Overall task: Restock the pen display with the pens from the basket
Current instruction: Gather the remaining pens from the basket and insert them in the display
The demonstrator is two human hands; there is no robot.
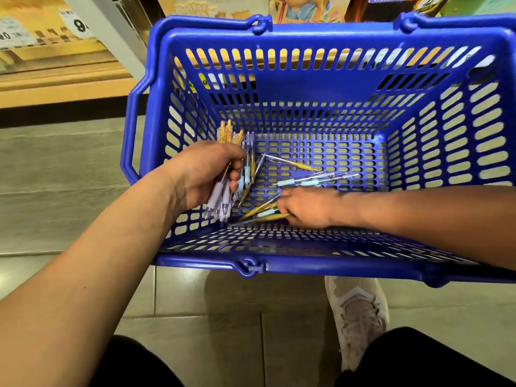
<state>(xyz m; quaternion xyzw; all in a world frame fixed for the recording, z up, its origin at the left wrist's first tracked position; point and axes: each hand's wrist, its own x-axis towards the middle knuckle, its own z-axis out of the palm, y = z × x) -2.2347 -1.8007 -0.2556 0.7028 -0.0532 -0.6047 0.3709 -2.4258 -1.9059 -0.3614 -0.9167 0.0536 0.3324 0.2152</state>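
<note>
One blue basket (349, 33). Left grip (203, 174) clenches a bundle of pens (223, 203), count blurred. Right grip (307, 209) pinches about three floor pens (264, 213); roughly four loose pens (312, 178) lie beside.

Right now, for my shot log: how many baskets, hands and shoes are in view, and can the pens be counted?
Basket: 1
Hands: 2, left hand and right hand
Shoe: 1
Pens: overlapping, no sure count
Total: 4, pens aside
</note>
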